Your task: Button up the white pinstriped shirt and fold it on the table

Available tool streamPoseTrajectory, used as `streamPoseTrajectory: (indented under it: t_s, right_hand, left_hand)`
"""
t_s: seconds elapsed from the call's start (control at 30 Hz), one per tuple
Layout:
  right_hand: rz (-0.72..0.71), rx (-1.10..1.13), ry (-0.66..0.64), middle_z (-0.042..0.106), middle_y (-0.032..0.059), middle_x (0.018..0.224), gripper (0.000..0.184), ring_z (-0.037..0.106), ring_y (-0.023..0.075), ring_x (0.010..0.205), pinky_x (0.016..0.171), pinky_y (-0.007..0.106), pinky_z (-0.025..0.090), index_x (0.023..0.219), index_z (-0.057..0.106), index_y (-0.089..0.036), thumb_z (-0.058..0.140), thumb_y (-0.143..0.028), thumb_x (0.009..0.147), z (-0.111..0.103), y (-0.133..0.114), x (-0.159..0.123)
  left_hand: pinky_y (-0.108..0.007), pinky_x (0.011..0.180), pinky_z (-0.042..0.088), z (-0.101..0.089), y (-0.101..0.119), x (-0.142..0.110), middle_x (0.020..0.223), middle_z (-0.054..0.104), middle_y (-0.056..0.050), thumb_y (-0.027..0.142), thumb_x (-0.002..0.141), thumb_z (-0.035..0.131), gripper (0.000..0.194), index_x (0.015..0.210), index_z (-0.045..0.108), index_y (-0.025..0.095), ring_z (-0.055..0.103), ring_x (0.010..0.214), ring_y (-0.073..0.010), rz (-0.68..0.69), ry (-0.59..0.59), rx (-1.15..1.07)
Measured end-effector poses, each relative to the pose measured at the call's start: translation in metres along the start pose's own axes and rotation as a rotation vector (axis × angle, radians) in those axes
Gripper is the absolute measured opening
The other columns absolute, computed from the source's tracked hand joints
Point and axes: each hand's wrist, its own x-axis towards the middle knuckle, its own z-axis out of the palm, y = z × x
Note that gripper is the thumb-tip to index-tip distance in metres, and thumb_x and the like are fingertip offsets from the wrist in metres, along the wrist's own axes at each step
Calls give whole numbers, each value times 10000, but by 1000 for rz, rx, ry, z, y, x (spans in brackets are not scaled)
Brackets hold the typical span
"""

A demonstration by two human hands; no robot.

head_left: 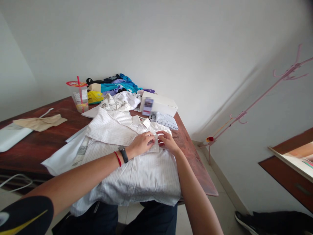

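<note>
A white striped button-up shirt (132,173) lies spread over the near side of the table, its collar (146,122) toward the back and its hem hanging over the front edge. One sleeve (110,129) is folded across the chest, and its cuff (154,148) lies between my hands. My left hand (143,143), with a dark band and a red cord at the wrist, has its curled fingers on the cuff's left side. Fingers of my right hand (166,141) are bent around the cuff's right side. Both hands' fingertips are partly hidden.
Behind the shirt are a white box (162,102), a folded light-blue cloth (166,120) and piled clothes (122,85). A plastic cup with straw (81,101) stands at back left, near a beige cloth (42,122) on a white object. A pink coat rack (259,89) leans right.
</note>
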Motion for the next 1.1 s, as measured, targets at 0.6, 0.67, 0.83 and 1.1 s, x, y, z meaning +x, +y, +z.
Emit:
streamPoseTrajectory:
  t_s: [0.6, 0.67, 0.83, 1.1]
  right_hand:
    - [-12, -55, -119, 600, -43, 746, 347, 527, 108, 617, 595, 254, 486, 969, 662, -240, 779, -485, 754, 1, -1, -2]
    - [-23, -80, -124, 593, -39, 730, 345, 530, 116, 621, 593, 262, 490, 939, 674, -229, 788, -485, 738, 1, 1, -1]
    - [-96, -40, -43, 537, -56, 692, 314, 509, 121, 617, 579, 267, 481, 925, 683, -219, 769, -437, 717, -2, 8, 5]
    - [-170, -33, 544, 634, 7, 763, 258, 534, 180, 696, 631, 292, 423, 851, 685, -206, 622, -406, 701, -29, 27, 24]
  left_hand:
    - [-274, 782, 510, 1, -2, -1, 1010, 701, -26, 102, 895, 647, 109, 902, 683, 204, 679, 929, -188, -45, 16, 11]
    - [-278, 783, 513, 2, -2, 0, 1004, 700, -25, 96, 892, 650, 115, 912, 681, 205, 678, 928, -190, -51, 25, 13]
    - [-311, 864, 521, -4, 4, 2, 1016, 698, -38, 101, 914, 622, 123, 962, 672, 202, 661, 975, -202, -15, 104, 1]
    - [-304, 935, 492, -9, 27, -8, 1161, 709, -46, 206, 974, 580, 176, 1105, 696, 224, 670, 1034, -208, 294, -215, -127]
